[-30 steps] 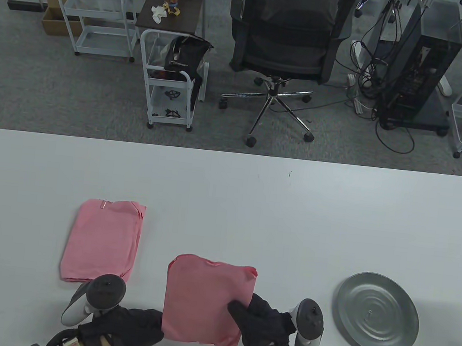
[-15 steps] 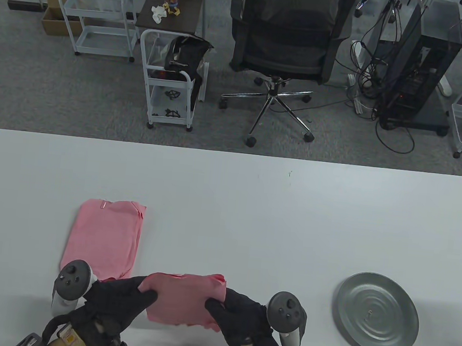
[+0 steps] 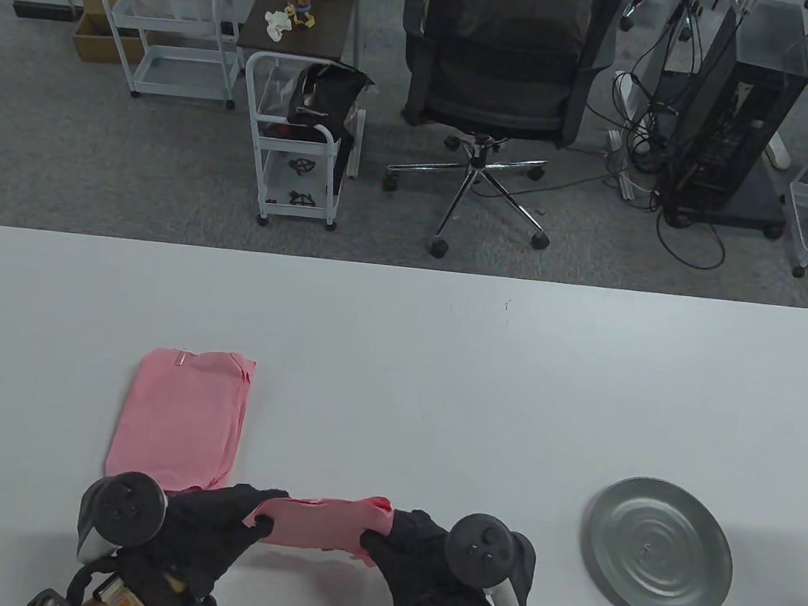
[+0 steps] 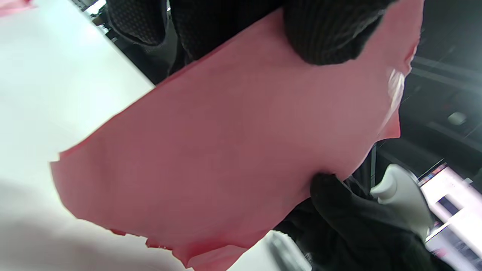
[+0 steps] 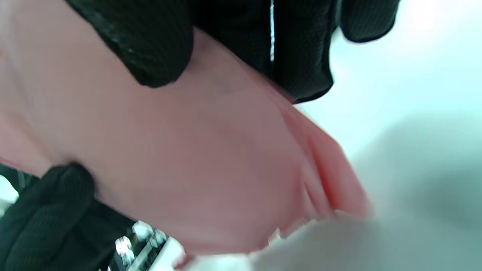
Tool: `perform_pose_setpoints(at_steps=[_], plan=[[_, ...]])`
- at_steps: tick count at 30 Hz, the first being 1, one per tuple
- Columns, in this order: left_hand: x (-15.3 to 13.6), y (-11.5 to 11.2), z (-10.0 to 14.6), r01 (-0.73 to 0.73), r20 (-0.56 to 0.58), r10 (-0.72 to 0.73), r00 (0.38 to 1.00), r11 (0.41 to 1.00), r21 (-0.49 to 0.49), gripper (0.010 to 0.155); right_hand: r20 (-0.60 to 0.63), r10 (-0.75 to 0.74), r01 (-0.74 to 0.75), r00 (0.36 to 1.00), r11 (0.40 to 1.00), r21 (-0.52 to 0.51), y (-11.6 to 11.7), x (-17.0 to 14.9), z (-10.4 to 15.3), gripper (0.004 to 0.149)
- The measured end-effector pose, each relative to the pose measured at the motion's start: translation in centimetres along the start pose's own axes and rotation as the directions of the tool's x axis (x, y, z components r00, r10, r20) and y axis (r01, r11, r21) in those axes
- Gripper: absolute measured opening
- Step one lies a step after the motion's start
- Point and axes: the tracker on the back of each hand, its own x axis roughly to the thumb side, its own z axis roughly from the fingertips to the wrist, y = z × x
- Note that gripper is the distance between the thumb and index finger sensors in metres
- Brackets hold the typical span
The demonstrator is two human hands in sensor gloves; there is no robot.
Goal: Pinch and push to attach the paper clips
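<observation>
Both hands grip one pink paper stack at the near table edge.
Table view: left hand and right hand clamp opposite ends of the pink stack, raised edge-on; a second stack lies far-left, a metal plate right. Wrist views: gloved fingers pinch the paper's edge.

A white table with a rounded far-right corner carries two items. A pink paper stack with a clip at its far edge lies flat just beyond the left hand, its near edge hidden behind that hand's tracker. A round grey metal plate sits to the right of the right hand, a small object at its centre.
</observation>
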Motion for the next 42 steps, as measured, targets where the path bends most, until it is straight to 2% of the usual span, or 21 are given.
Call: perform_pose_setpoints(at_steps=[1, 2, 4, 7, 9, 10, 12, 14, 17, 20, 22, 25, 27, 29, 31, 33, 35, 37, 38, 40, 42], plan=[[0.0, -0.1, 0.3, -0.021, 0.011, 0.021, 1.000, 1.000, -0.004, 0.045, 0.028, -0.055, 0.054, 0.998, 0.997, 0.051, -0.1, 0.2, 0.1, 0.044], [0.4, 0.1, 0.4, -0.043, 0.021, 0.042, 0.999, 0.999, 0.007, 0.045, 0.037, -0.056, 0.055, 0.998, 0.998, 0.035, -0.3, 0.6, 0.4, 0.044], [2.0, 1.1, 0.8, -0.048, 0.087, 0.042, 0.995, 0.997, 0.064, 0.045, 0.125, -0.003, 0.014, 0.992, 0.996, -0.086, -1.1, 2.4, 1.2, 0.044], [2.8, 1.6, 1.1, -0.032, 0.115, 0.021, 0.993, 0.996, 0.089, 0.045, 0.160, 0.011, 0.006, 0.987, 0.994, -0.109, -1.4, 3.4, 1.8, 0.044], [1.9, 1.1, 0.9, -0.016, 0.070, 0.011, 0.997, 0.997, 0.071, 0.045, 0.132, 0.037, -0.022, 0.991, 0.993, -0.115, -1.0, 2.8, 1.6, 0.044], [1.1, 0.7, 0.7, -0.004, 0.034, 0.003, 0.999, 0.999, 0.046, 0.045, 0.088, 0.049, -0.040, 0.995, 0.994, -0.101, -0.6, 2.1, 1.2, 0.044], [-0.2, -0.1, 0.5, 0.016, -0.022, -0.016, 1.000, 1.000, -0.013, 0.045, 0.016, 0.055, -0.055, 0.998, 0.998, -0.001, 0.1, 0.6, 0.6, 0.044], [-0.1, -0.1, 0.5, -0.017, -0.001, 0.017, 1.000, 1.000, -0.015, 0.045, 0.014, -0.029, 0.029, 0.999, 1.000, 0.000, 0.0, 0.6, 0.6, 0.043], [0.9, 0.3, 0.6, -0.037, 0.044, 0.037, 0.998, 0.999, -0.004, 0.046, 0.063, 0.041, -0.039, 0.997, 0.999, -0.038, -0.4, 1.6, 1.2, 0.042], [0.7, 0.1, 0.7, -0.191, 0.035, 0.194, 0.980, 0.980, -0.056, 0.061, 0.099, -0.013, 0.013, 0.995, 1.000, 0.006, -0.2, 1.7, 1.3, 0.042], [0.2, -0.2, 0.7, -0.279, 0.011, 0.281, 0.960, 0.957, -0.082, 0.051, 0.100, -0.030, 0.028, 0.995, 0.999, 0.023, 0.0, 1.7, 1.2, 0.042], [-0.2, -0.2, 0.7, -0.257, -0.004, 0.257, 0.966, 0.965, -0.044, 0.045, 0.066, -0.014, 0.013, 0.998, 1.000, 0.018, -0.4, 1.4, 1.0, 0.047], [-0.2, 0.0, 0.8, -0.256, 0.000, 0.256, 0.967, 0.967, 0.003, 0.045, -0.003, -0.045, 0.045, 0.999, 0.999, -0.004, -2.3, 0.9, 1.4, 0.056], [-0.2, 0.2, 0.8, -0.266, 0.011, 0.266, 0.964, 0.964, 0.022, 0.044, -0.049, -0.065, 0.058, 0.997, 0.990, -0.131, -5.1, 0.0, 2.4, 0.060], [-0.4, 0.3, 0.7, -0.288, 0.005, 0.288, 0.958, 0.958, 0.005, 0.044, -0.150, -0.085, 0.017, 0.985, 0.913, -0.407, -9.7, -2.2, 4.8, 0.053], [-0.5, 0.1, 0.7, -0.304, 0.010, 0.304, 0.953, 0.953, -0.007, 0.044, -0.257, -0.132, -0.047, 0.957, 0.806, -0.590, -13.2, -4.5, 7.7, 0.050], [-0.5, 0.0, 0.5, -0.302, 0.010, 0.302, 0.953, 0.953, -0.015, 0.045, -0.383, -0.155, -0.155, 0.911, 0.730, -0.666, -15.8, -6.4, 10.4, 0.050], [-0.3, -0.3, 0.4, -0.293, 0.012, 0.294, 0.956, 0.955, -0.036, 0.044, -0.555, -0.129, -0.305, 0.821, 0.723, -0.619, -17.1, -7.9, 12.5, 0.058], [-0.2, -0.4, 0.3, -0.289, 0.010, 0.290, 0.957, 0.956, -0.050, 0.045, -0.623, -0.104, -0.340, 0.775, 0.762, -0.551, -17.4, -8.6, 13.1, 0.064], [-0.2, -0.7, 0.2, -0.287, 0.004, 0.289, 0.957, 0.952, -0.104, 0.045, -0.705, -0.097, -0.295, 0.702, 0.862, -0.413, -17.5, -9.7, 13.5, 0.076], [-0.2, -1.0, 0.2, -0.291, 0.005, 0.294, 0.956, 0.946, -0.143, 0.045, -0.761, -0.080, -0.297, 0.644, 0.890, -0.346, -17.3, -11.2, 13.2, 0.084]])
